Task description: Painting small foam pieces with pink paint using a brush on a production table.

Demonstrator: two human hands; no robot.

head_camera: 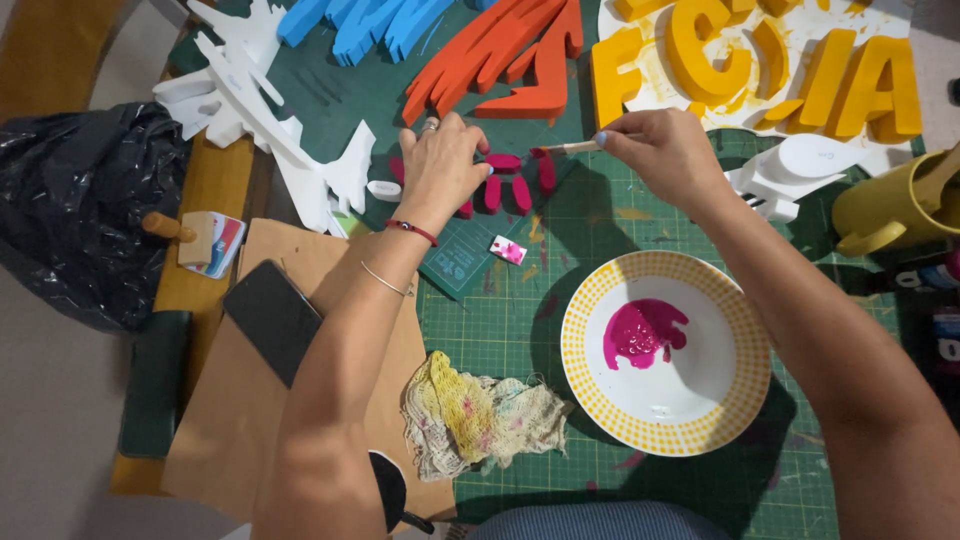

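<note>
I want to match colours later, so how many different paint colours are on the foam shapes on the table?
4, plus unpainted white. Blue shapes top centre, orange right of them, yellow letters top right, magenta pieces under the left hand. The hand may hide more.

Item count, taken around the yellow-rimmed plate (610, 395)

2 hands: left hand (440, 165) and right hand (665, 150), both above the plate. 1 brush (565, 148) above it. 1 stained rag (480, 415) to its left. 1 phone (272, 318) farther left. 1 yellow mug (890, 205) to its upper right.
</note>
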